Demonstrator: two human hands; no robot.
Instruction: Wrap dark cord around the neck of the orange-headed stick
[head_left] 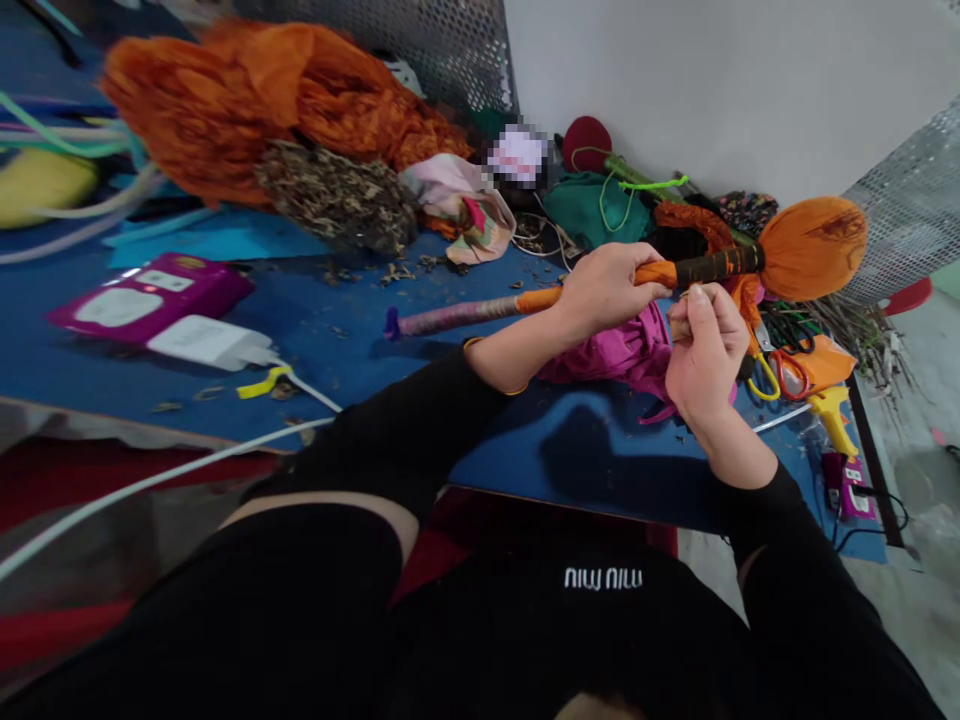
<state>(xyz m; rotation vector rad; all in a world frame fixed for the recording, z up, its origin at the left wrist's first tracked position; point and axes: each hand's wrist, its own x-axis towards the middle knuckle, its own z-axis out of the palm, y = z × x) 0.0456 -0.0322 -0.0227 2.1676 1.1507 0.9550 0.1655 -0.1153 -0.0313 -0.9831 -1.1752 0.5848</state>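
one left hand and one right hand were in view, with one orange-headed wrapped stick, two purple socket boxes, one white charger, one yellow glue gun, one magenta cloth bundle, one teal cloth bundle and at least two pairs of scissors.

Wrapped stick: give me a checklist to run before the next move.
1. Left hand gripping the stick: ok, fingers around it.
2. Right hand holding something at the dark wrap: cannot tell; the fingers are closed, their contents unclear.
3. Orange bundle at the stick's end: ok, in place.
4. Scissors out of the hands: ok, lying at the right.
5. Table free of scraps: not ok, dry bits are scattered about.
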